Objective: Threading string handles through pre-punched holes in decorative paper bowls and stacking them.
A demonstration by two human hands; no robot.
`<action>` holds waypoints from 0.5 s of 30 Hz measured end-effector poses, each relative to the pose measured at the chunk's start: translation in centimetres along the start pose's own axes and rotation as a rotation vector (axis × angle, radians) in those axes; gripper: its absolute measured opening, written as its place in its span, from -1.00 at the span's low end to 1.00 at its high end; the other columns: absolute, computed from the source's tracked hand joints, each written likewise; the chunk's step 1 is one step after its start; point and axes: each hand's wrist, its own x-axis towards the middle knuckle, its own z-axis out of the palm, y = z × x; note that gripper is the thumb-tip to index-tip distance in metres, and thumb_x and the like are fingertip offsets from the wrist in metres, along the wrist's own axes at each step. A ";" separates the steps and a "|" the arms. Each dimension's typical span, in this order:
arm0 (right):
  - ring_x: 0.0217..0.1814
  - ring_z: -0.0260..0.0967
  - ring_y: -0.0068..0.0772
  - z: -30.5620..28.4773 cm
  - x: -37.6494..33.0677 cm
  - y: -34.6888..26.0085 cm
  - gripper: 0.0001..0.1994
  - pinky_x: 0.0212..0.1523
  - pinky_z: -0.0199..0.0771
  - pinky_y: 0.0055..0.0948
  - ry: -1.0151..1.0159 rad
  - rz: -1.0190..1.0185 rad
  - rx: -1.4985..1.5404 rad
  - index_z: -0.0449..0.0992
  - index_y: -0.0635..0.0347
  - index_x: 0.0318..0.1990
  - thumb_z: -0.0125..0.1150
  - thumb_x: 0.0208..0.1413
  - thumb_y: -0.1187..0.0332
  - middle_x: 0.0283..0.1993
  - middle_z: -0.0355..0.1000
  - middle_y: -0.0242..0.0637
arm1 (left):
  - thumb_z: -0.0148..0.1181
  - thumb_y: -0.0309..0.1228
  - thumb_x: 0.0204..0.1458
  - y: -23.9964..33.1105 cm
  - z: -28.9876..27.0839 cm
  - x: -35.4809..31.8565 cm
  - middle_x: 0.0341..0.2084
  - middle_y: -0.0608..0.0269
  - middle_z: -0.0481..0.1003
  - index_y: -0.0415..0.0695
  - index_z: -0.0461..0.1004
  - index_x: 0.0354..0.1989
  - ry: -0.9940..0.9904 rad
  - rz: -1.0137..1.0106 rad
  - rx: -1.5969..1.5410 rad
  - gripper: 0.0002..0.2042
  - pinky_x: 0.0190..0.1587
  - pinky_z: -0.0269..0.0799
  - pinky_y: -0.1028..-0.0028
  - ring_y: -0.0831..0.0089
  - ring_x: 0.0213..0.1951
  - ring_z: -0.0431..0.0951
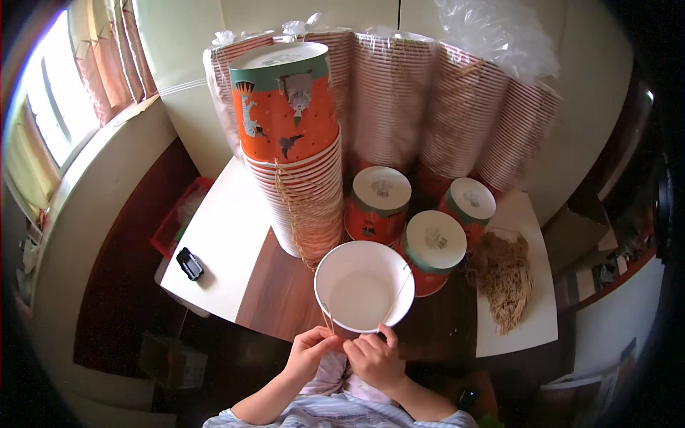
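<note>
A white-lined paper bucket (357,292) stands mouth up at the table's front edge, directly before my hands. My left hand (311,351) is closed in a pinch on a thin tan cord (327,319) at the bucket's near left rim. My right hand (377,360) is curled beside it at the near rim, one finger raised against the edge. Another length of cord runs from the bucket's right rim down toward that hand. Whether the right fingers grip the cord or the rim is hard to see.
Behind the bucket rises a tall stack of paper buckets (300,207) with cords hanging down it. Upside-down orange and green buckets (432,246) stand to the right, near a tangle of tan cords (505,282). Plastic-wrapped stacks (392,100) line the wall. A black case (190,264) lies left.
</note>
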 end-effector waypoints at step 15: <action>-0.43 0.26 -0.67 -0.8 -0.9 3.8 -0.94 0.19 -0.09 -0.23 -0.041 -0.076 0.035 0.42 -0.09 -0.55 0.08 -0.11 0.36 -0.62 0.20 -0.60 | 0.11 -0.51 -0.02 2.1 0.1 1.3 -0.55 0.34 0.42 -0.19 0.44 -0.47 0.136 -0.110 -0.255 -0.96 -0.39 0.27 0.62 0.60 -0.48 0.36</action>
